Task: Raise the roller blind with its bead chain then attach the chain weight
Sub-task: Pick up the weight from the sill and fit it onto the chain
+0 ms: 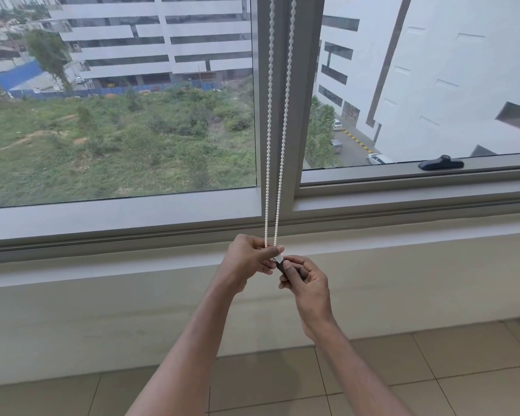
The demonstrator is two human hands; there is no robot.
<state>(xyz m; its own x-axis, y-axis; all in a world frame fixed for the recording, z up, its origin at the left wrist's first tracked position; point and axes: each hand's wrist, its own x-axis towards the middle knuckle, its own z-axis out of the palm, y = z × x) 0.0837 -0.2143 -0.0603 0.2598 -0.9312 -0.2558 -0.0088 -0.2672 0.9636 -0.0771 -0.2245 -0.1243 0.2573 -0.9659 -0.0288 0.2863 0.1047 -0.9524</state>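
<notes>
A white bead chain hangs in two strands down the grey window mullion from above the frame's top. My left hand pinches the bottom of the chain loop just below the sill line. My right hand grips a small dark chain weight with a white top end, held up against the chain's lower end where both hands meet. How the weight and chain join is hidden by my fingers. The roller blind itself is out of view; both window panes show uncovered.
The grey window frame and a pale wall ledge run across below the glass. A black window handle lies on the right sash's lower rail. Beige floor tiles lie beneath my arms.
</notes>
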